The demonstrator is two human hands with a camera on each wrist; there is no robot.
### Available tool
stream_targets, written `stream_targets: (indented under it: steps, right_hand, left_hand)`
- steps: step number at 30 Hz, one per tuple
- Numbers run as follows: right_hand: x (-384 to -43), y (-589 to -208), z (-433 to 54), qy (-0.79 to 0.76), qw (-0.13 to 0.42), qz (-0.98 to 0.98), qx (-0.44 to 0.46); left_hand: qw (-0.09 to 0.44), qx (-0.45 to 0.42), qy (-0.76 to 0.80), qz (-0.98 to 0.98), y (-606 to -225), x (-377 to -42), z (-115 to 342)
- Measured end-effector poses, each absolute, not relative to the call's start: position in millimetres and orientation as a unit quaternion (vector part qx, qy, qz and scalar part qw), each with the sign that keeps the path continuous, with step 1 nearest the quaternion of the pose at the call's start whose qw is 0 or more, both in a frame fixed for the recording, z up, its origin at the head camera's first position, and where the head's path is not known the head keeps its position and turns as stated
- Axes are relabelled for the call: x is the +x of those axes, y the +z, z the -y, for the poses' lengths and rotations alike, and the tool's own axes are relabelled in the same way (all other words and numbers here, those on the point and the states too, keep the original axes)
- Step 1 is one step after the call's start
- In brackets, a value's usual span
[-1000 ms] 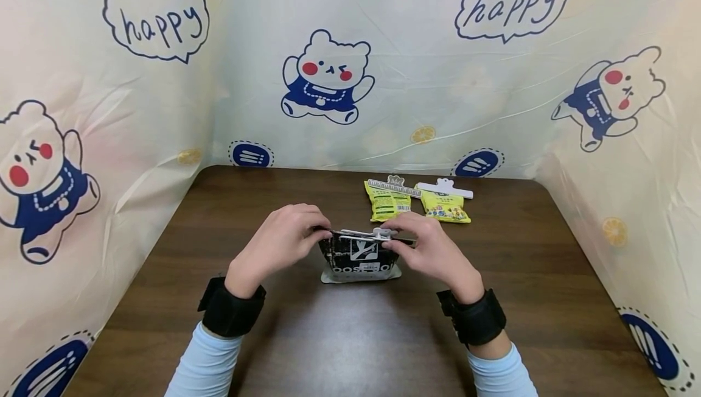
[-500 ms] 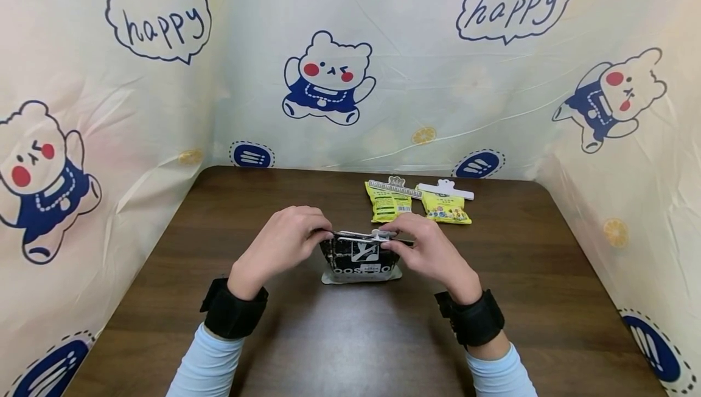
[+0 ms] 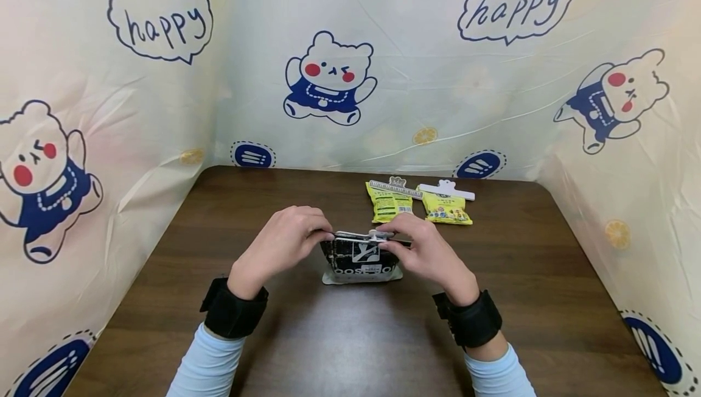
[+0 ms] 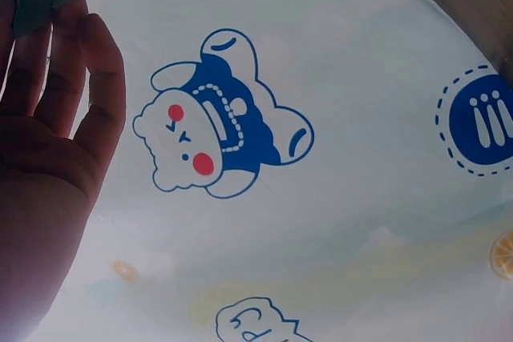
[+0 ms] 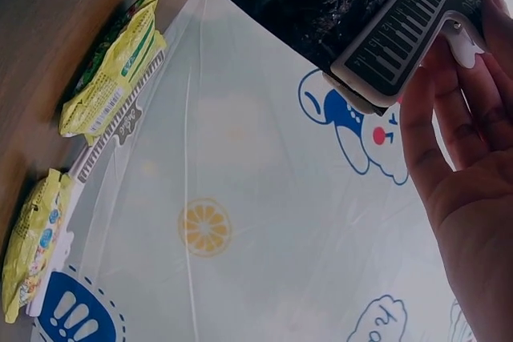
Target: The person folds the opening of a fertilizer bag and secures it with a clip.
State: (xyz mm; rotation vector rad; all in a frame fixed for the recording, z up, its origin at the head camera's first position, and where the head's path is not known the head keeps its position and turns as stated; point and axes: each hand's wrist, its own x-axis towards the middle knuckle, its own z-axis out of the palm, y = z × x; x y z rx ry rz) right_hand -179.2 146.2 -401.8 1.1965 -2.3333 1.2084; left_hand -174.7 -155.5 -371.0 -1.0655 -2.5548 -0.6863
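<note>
A black bag (image 3: 356,264) with white print and a pale base stands upright mid-table in the head view. A long bag clip (image 3: 355,237) lies along its top edge; the right wrist view shows piano keys printed on this clip (image 5: 397,38). My left hand (image 3: 282,242) pinches the bag's top left corner between thumb and fingers. The bag clip's lever is pinched by my right hand (image 3: 429,248), thumb in front and fingers behind. In the left wrist view, my left hand (image 4: 56,126) reaches up to the bag's pale edge at the top.
Behind the bag lie two yellow snack packets, a left one (image 3: 390,208) with a ruler-patterned clip (image 3: 395,188) and a right one (image 3: 446,209) with a white clip (image 3: 449,190). A printed curtain (image 3: 405,98) surrounds the brown table (image 3: 350,336) at the back and sides.
My right hand and the bag clip have shifted slightly left along the bag's top edge. The left hand keeps its pinch on the corner, and the packets stay put.
</note>
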Motion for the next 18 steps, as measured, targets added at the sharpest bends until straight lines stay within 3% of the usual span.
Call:
stream_targets:
  steps: [18]
  right_hand:
    - [-178.0,-403.1,-143.8,0.407,0.136,0.805,0.409]
  left_hand:
    - [0.137,-0.376,-0.25,0.882,-370.5,-175.9,156.2]
